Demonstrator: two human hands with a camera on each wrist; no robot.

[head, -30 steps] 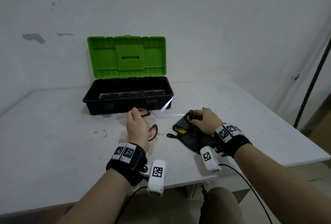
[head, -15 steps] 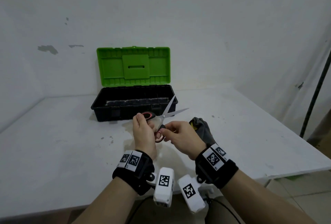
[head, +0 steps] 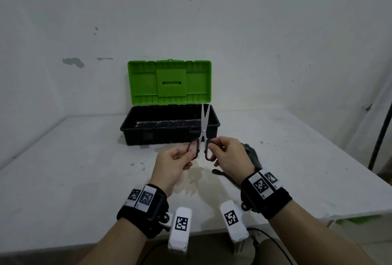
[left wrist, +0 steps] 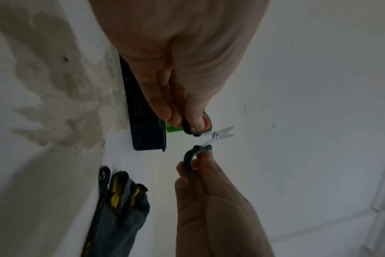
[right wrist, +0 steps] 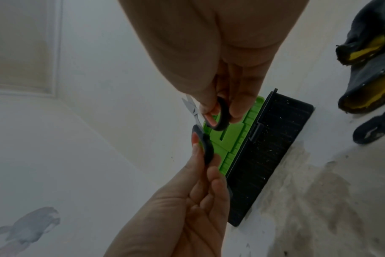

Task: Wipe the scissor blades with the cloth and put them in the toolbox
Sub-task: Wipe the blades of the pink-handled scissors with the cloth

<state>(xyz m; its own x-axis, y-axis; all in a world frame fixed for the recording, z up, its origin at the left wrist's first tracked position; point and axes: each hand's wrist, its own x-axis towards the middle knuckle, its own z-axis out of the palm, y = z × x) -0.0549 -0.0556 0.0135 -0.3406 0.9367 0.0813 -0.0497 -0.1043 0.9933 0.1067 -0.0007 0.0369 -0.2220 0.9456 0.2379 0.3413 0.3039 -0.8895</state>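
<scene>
Above the white table (head: 63, 180), in front of the open toolbox (head: 169, 135), we hold the scissors (head: 203, 135) upright, blades slightly parted. Our left hand (head: 171, 167) has its grip pinched on one handle loop, and our right hand (head: 229, 158) has its grip pinched on the other. The dark cloth (head: 252, 156) lies on the table just behind our right hand.

A: Where's the free room here?
B: The toolbox (head: 169, 135) sits open near the wall, lid (head: 169, 82) upright behind it, so the way in is from above. The cloth (head: 251, 156) lies just right of the hands; bare worktop (head: 74, 169) on the left.
</scene>
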